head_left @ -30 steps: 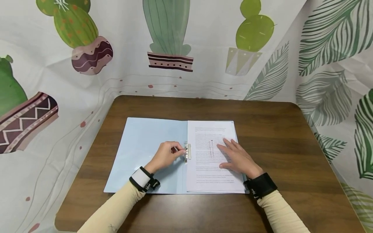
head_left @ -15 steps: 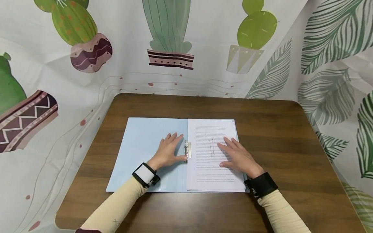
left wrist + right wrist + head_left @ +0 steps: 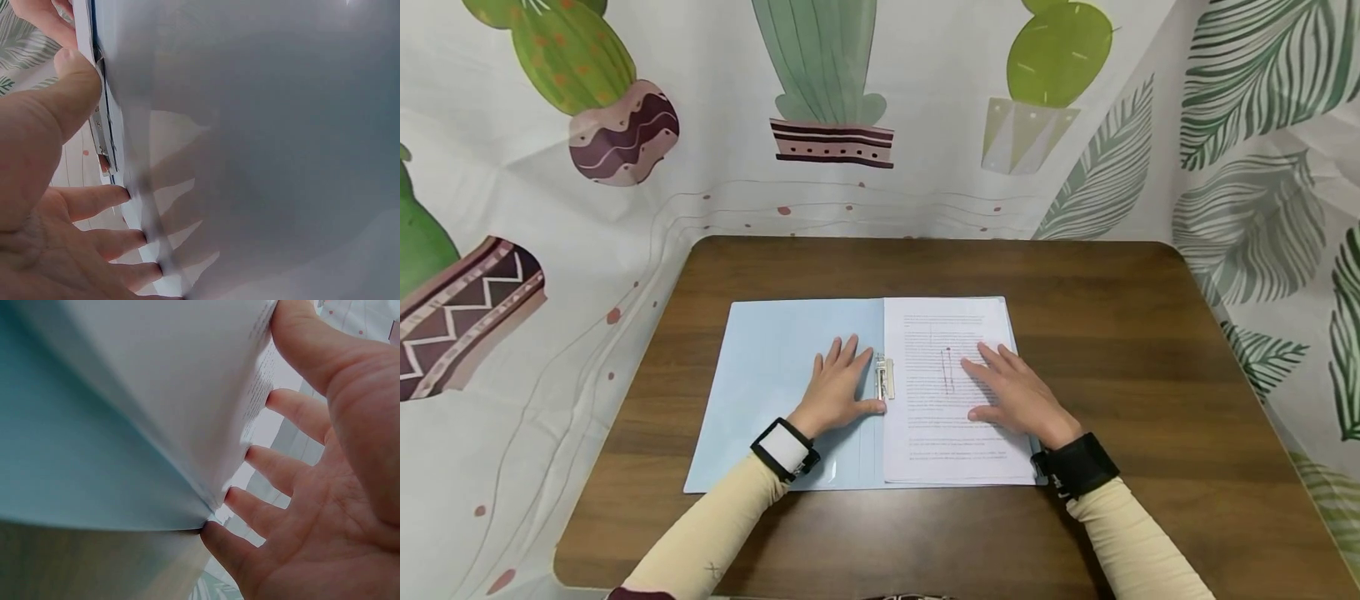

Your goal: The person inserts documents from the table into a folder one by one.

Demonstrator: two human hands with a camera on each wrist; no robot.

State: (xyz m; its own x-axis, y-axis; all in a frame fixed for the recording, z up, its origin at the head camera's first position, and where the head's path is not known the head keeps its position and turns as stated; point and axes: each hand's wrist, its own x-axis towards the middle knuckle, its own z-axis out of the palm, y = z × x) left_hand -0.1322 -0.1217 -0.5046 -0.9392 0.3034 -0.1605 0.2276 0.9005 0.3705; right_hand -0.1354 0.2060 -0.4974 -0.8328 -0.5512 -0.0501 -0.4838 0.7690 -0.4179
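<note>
An open light-blue folder (image 3: 775, 342) lies flat on the table, with printed sheets (image 3: 925, 442) on its right side. A metal clip (image 3: 885, 379) sits along the spine at the sheets' left edge. My left hand (image 3: 835, 392) rests with spread fingers on the folder's left cover, its thumb close by the clip. In the left wrist view the fingertips (image 3: 134, 237) touch the glossy cover. My right hand (image 3: 1018, 396) lies spread on the sheets near their right edge. In the right wrist view several of its fingertips (image 3: 256, 453) touch the paper, and the little finger reaches the folder's edge.
The brown wooden table (image 3: 1112, 333) extends around the folder on all sides. Behind it hangs a white cloth (image 3: 940, 83) printed with cacti and leaves. Each wrist wears a black strap; the left strap (image 3: 784, 450) has a white panel.
My left hand has gone from bent fingers at the clip to spread fingers on the left cover. The right hand has stayed on the sheets. The view has shifted slightly.
</note>
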